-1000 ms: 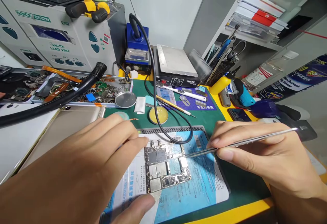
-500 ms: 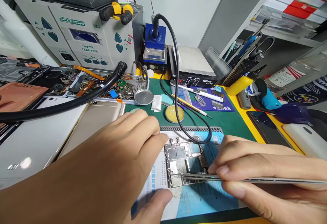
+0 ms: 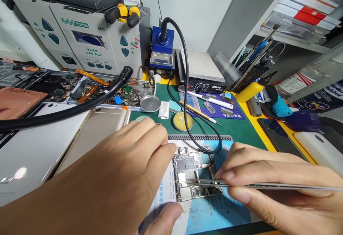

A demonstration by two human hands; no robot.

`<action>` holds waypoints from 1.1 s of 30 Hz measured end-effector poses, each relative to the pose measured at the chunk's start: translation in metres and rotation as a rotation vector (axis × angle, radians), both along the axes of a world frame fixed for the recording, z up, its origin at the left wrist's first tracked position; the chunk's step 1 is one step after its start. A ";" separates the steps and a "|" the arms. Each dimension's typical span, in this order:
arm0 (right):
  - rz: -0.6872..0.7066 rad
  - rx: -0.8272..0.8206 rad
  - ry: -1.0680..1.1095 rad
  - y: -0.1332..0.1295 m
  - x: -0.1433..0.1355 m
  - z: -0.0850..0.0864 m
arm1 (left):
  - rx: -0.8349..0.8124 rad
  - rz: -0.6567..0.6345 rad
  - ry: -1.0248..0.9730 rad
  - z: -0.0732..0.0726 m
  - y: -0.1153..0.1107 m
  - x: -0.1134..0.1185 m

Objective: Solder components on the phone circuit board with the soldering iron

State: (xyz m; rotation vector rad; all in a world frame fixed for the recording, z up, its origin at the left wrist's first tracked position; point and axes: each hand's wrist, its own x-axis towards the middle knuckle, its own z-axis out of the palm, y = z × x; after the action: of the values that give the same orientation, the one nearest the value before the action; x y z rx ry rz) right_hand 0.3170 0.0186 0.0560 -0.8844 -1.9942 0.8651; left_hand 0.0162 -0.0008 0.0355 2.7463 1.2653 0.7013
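"Green mat [image 3: 238, 129], centre of the frame: locate the circuit board [image 3: 185, 164]."

"Below centre, flat on the blue-and-white pad [image 3: 209, 217]."

"Grip state?"

"Right hand [image 3: 278, 188]: closed on metal tweezers [image 3: 257, 185], tips over the circuit board. Left hand [image 3: 134, 163]: index finger and thumb by its left corners; cannot tell whether they grip."

"Surroundings?"

"Paste tin [image 3: 182, 121] beyond; grey station [image 3: 63, 40], upper left."

The right edge cuts off the tweezers [image 3: 278, 186].
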 end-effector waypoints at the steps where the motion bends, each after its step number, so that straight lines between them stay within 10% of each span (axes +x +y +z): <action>1: 0.000 0.002 0.004 0.000 0.001 0.000 | -0.005 -0.006 -0.013 -0.001 0.001 -0.001; 33: -0.016 -0.019 0.013 -0.002 0.000 0.001 | 0.101 -0.050 -0.073 -0.017 0.009 -0.004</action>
State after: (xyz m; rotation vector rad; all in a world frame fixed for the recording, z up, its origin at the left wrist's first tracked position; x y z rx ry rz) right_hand 0.3167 0.0171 0.0572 -0.9021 -1.9679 0.8797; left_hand 0.0126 0.0087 0.0187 2.7914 1.1741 0.8757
